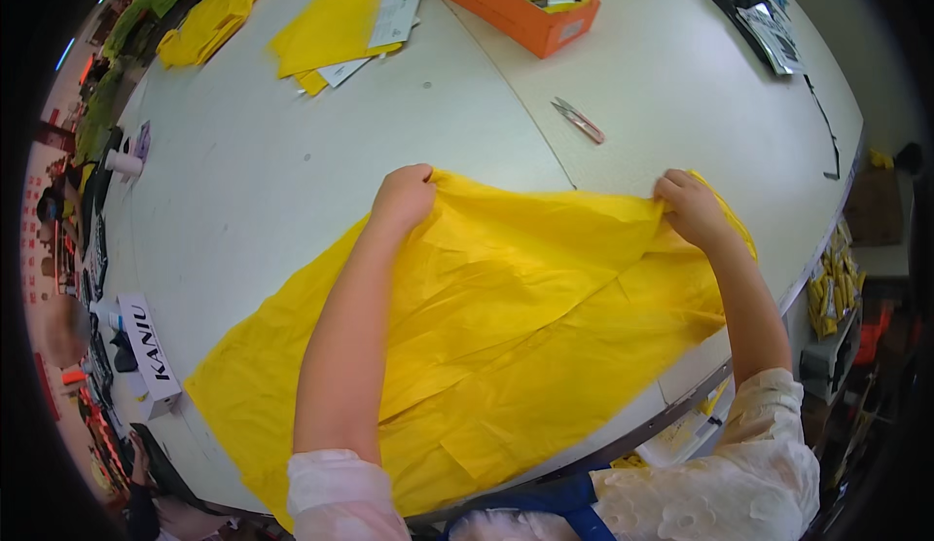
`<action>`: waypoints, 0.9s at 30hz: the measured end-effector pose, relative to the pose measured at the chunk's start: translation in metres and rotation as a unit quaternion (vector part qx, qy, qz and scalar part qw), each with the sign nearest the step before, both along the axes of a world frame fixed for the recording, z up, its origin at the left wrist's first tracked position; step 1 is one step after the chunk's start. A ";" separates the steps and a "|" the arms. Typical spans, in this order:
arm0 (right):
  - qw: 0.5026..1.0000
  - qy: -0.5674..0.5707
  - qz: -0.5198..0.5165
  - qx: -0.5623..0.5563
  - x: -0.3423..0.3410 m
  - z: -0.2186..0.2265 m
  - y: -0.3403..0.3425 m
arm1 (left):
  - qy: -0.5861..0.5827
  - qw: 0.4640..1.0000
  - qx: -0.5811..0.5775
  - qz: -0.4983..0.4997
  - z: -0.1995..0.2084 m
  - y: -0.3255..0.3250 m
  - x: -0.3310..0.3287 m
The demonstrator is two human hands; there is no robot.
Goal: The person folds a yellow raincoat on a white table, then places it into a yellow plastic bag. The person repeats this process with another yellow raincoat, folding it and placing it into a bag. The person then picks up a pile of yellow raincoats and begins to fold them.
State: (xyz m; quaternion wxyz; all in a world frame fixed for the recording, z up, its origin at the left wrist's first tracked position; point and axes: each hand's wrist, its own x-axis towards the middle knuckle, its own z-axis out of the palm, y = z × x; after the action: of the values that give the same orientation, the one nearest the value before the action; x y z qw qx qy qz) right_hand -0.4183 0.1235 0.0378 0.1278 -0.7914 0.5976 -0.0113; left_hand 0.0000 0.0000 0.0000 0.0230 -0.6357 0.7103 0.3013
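A large piece of thin yellow fabric (506, 327) lies spread and creased across the near part of the table, and its lower edge reaches the table's front edge. My left hand (404, 197) is closed on the far edge of the fabric at its left part. Farther right, my right hand (693, 208) pinches the same far edge, with some fabric folded over beside the wrist. Between the two hands the edge runs nearly straight and slightly slack. Beyond it lies a pair of thread snips (580, 121) with pinkish handles.
An orange box (525, 8) of yellow strips and scraps stands at the far side. Left of it lie folded yellow pieces with white cards (397, 14) and more yellow cloth (222, 14). Dark packets (754, 20) sit far right; a white box (149, 351) stands left.
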 end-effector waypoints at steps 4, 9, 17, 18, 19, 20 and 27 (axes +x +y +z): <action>0.988 0.151 -0.011 -0.041 -0.036 -0.017 0.025 | 0.113 0.988 -0.014 0.107 0.004 0.011 -0.030; 0.996 0.066 -0.064 0.018 0.063 0.040 0.024 | 0.178 0.952 -0.246 0.041 0.049 0.069 0.041; 0.988 -0.097 0.088 -0.081 0.244 0.016 0.061 | 0.015 0.890 -0.235 0.389 0.053 0.335 0.289; 0.993 -0.046 0.087 -0.061 0.253 0.002 0.062 | 0.075 0.861 -0.205 0.459 0.033 0.366 0.305; 0.996 0.014 0.078 -0.044 0.255 -0.012 0.063 | 0.150 0.829 -0.105 0.528 0.045 0.367 0.289; 0.995 0.073 0.067 -0.026 0.256 -0.021 0.066 | 0.222 0.781 -0.003 0.584 0.056 0.367 0.265; 0.849 -0.467 0.073 0.236 0.374 0.036 0.179 | 0.212 0.860 -0.336 0.319 0.068 0.402 0.162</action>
State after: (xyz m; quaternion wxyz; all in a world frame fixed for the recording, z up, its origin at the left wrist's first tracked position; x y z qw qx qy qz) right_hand -0.0446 0.3021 0.0740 0.5753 -0.6799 0.3929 -0.2290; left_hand 0.1618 0.4018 0.0678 -0.4407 -0.7171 0.5149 0.1627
